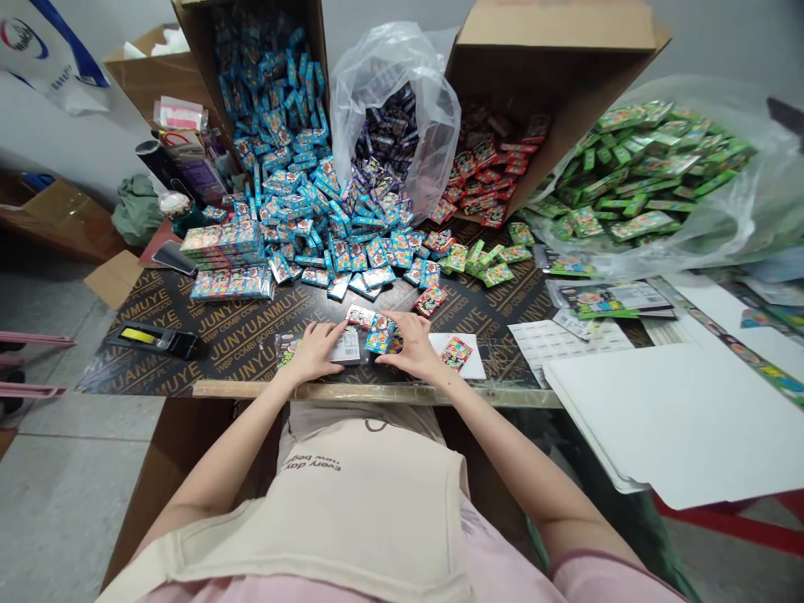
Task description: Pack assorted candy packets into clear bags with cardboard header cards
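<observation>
My right hand point(411, 345) is closed around a small blue printed box point(380, 332), thumb and fingers at its right side. A second small box point(360, 316), pale with a dark print, lies against the blue one at its upper left. My left hand point(317, 352) rests with fingers stretched over a flat packet with a barcode label point(345, 345), its fingertips close to the pale box. Whether they touch it I cannot tell. Beside my right wrist, a red box point(456, 353) lies on a white card point(478, 356).
Blue boxes point(301, 184) spill from a carton; purple boxes point(389, 126) fill a clear bag. Red boxes point(493, 172) lie in another carton, green boxes point(646, 167) in a bag at right. Stacked boxes point(229, 260), a tape dispenser point(154, 339) and white sheets point(678, 410) flank the work area.
</observation>
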`<state>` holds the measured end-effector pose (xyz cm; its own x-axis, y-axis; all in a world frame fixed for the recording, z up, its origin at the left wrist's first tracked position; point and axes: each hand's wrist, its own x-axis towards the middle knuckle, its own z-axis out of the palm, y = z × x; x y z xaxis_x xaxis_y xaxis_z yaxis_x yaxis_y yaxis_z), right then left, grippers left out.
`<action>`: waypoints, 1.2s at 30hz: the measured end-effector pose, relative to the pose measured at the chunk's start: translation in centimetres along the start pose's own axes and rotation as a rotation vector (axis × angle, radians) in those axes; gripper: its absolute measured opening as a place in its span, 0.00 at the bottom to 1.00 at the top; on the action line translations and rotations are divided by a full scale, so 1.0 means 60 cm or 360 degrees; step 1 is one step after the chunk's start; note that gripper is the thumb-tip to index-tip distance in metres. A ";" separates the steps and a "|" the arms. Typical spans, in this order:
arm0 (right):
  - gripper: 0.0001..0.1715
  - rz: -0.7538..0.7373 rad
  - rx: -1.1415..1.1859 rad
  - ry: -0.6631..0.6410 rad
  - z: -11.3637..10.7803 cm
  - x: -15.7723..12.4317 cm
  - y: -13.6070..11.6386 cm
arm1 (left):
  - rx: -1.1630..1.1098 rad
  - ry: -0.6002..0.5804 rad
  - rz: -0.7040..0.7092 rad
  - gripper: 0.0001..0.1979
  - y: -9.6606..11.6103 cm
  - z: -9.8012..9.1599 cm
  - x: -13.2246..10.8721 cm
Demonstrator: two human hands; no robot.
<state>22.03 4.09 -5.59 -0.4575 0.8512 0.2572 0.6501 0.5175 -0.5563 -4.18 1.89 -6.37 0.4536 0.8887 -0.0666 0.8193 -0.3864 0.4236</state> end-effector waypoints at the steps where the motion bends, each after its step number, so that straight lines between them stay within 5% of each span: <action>1: 0.43 -0.0019 -0.0018 -0.0010 0.003 -0.002 -0.002 | -0.0033 0.0044 0.0021 0.50 0.003 -0.002 0.000; 6: 0.40 -0.0103 0.0065 -0.0088 0.002 -0.008 -0.019 | -0.0256 0.0219 0.0061 0.55 0.015 -0.022 -0.006; 16: 0.37 -0.0186 0.0396 -0.0110 -0.011 0.005 -0.026 | -0.0471 0.0198 0.0006 0.61 0.018 -0.017 -0.020; 19: 0.45 -0.0246 0.0420 -0.0177 -0.014 0.007 -0.022 | -0.0470 0.0205 0.0037 0.59 0.021 -0.026 -0.021; 23: 0.58 -0.0075 0.0343 0.0065 -0.006 0.000 -0.029 | -0.0453 0.0340 0.0005 0.58 0.021 -0.039 -0.019; 28: 0.38 -0.0174 0.0362 -0.0029 0.005 -0.014 -0.044 | -0.0458 0.0336 0.0043 0.58 0.026 -0.037 -0.017; 32: 0.49 0.0238 -0.0078 0.0387 0.013 -0.029 -0.019 | -0.0364 0.0376 -0.0065 0.57 0.021 -0.033 -0.020; 36: 0.52 0.0415 -0.0380 0.0263 0.035 -0.049 0.008 | -0.0161 0.0434 -0.0149 0.55 0.018 -0.030 -0.019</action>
<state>22.41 1.63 -8.27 -0.1669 0.9494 0.2661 0.8635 0.2710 -0.4254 -4.44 0.88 -4.20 0.2554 0.9581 0.1296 0.8079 -0.2851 0.5157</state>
